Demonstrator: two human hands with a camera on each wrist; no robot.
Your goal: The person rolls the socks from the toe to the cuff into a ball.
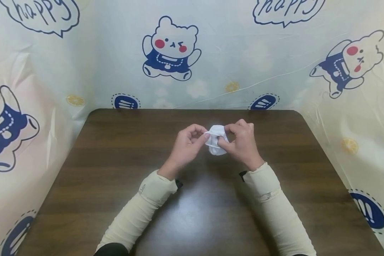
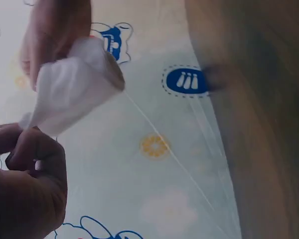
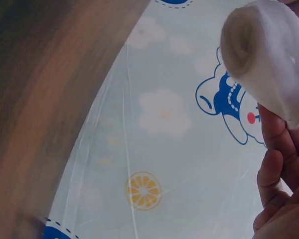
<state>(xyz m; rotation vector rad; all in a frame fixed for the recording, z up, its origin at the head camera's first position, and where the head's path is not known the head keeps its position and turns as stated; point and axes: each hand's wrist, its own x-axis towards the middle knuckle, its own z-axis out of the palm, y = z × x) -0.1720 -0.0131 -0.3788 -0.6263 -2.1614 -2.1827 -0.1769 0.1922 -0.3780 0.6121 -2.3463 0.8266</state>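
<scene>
A rolled white sock (image 1: 217, 150) is held up between both hands over the table, near its far side. My left hand (image 1: 186, 145) pinches the left edge of its open cuff between thumb and fingertips. With its thumb tucked into the opening, my right hand (image 1: 243, 143) grips the other side. In the right wrist view, the spiral end of the rolled sock (image 3: 244, 45) faces the camera, with the right fingers (image 3: 276, 129) at the lower edge. The left wrist view shows the sock (image 2: 72, 92) stretched between the two hands, its edge pinched by the left fingers (image 2: 37, 149).
The brown wooden table (image 1: 115, 167) lies under both forearms. Behind it and at both sides hangs a pale curtain (image 1: 224, 46) printed with bears and lettering. Light-coloured sleeves cover the arms, with dark bands near the wrists.
</scene>
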